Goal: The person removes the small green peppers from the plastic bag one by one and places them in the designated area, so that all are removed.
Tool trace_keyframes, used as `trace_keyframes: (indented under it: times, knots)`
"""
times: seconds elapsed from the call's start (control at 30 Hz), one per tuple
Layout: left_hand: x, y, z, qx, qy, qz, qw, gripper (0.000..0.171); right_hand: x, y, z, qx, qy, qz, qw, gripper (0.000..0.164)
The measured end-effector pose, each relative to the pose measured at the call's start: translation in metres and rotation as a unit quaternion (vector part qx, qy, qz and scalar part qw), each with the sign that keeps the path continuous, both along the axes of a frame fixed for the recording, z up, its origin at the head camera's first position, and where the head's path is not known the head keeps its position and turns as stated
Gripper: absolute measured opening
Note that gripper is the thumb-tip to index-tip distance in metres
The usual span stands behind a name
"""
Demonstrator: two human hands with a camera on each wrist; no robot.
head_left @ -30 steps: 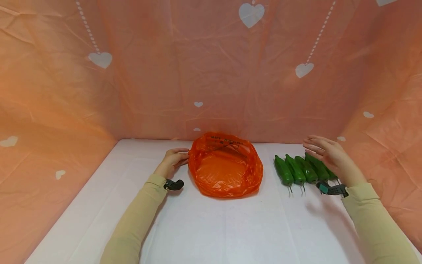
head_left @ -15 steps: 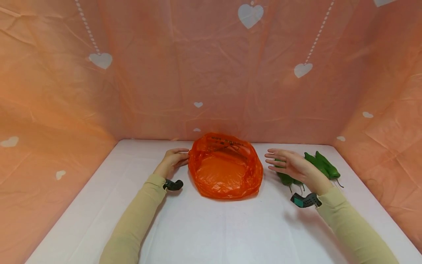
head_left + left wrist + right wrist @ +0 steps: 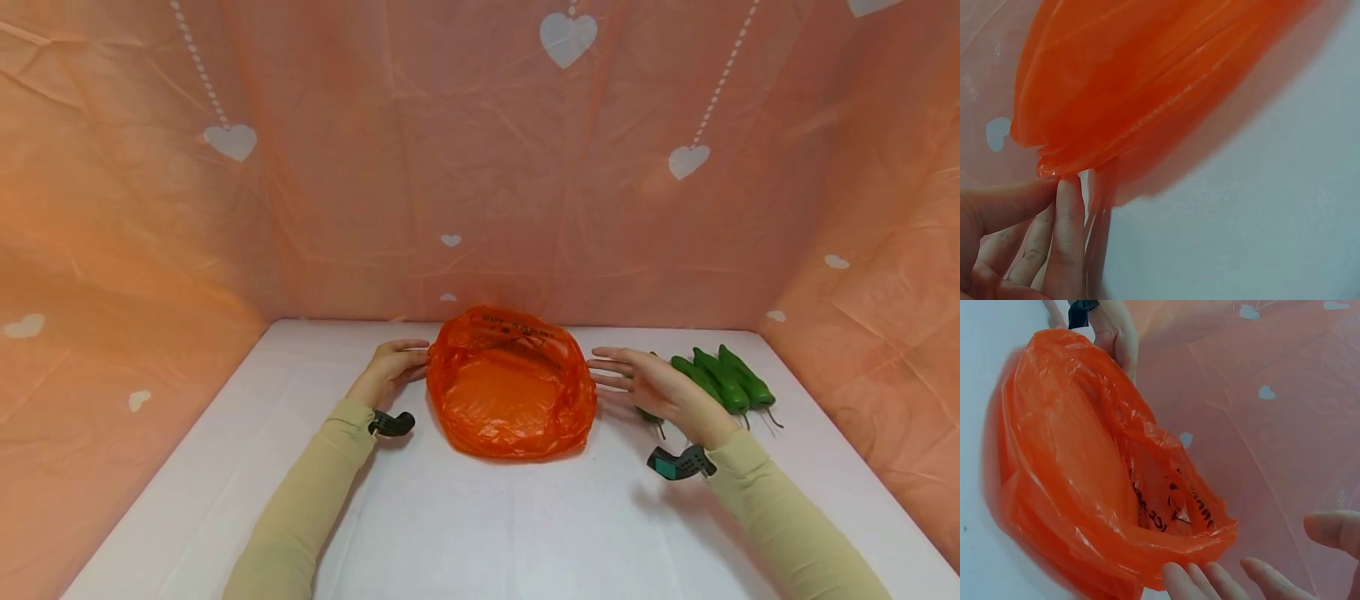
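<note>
An orange-red plastic bag (image 3: 506, 392) stands on the white table, its mouth spread wide and dark print on its inner back wall. At its left side my left hand (image 3: 390, 367) pinches a small gathered bit of the plastic between thumb and fingertip, as the left wrist view shows on the bag (image 3: 1129, 81). My right hand (image 3: 663, 387) is at the bag's right side with fingers extended. In the right wrist view the fingertips (image 3: 1175, 578) are right at the rim, while the thumb (image 3: 1335, 528) stays apart from it.
Several green peppers (image 3: 723, 379) lie in a row on the right of the table (image 3: 510, 525), partly hidden behind my right hand. An orange curtain (image 3: 510, 167) with white hearts hangs at the back and sides.
My right hand has moved left from over the peppers to the bag's right edge. The left hand keeps its place at the bag's left side.
</note>
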State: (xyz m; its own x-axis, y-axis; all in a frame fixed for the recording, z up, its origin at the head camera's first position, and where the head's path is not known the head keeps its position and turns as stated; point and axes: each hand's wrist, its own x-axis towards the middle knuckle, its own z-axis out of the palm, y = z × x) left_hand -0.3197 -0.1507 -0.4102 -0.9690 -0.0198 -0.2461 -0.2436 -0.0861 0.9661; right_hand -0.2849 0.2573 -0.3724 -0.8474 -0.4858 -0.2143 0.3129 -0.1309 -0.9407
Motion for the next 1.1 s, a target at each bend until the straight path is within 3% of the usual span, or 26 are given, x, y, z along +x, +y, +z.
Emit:
trace_keyframes:
  times: [0.3,0.53,0.83,1.1]
  knots:
    - [0.0,-0.003,-0.003,-0.003,-0.001,-0.002,1.0,0.042,-0.008,-0.009,0.002,-0.041,-0.054,-0.043,0.997,0.061]
    - [0.005,-0.004,-0.009,0.007,0.012,-0.009,0.9999,0.041,-0.028,-0.012,0.003,-0.043,-0.05,-0.054,0.996,0.073]
    - [0.014,-0.007,-0.01,0.014,0.014,-0.042,0.9989,0.042,-0.056,-0.015,0.006,-0.038,-0.038,-0.069,0.996,0.076]
    - [0.026,-0.019,-0.009,0.019,0.056,-0.088,0.9943,0.038,-0.064,-0.017,0.007,-0.041,-0.032,-0.074,0.996,0.071]
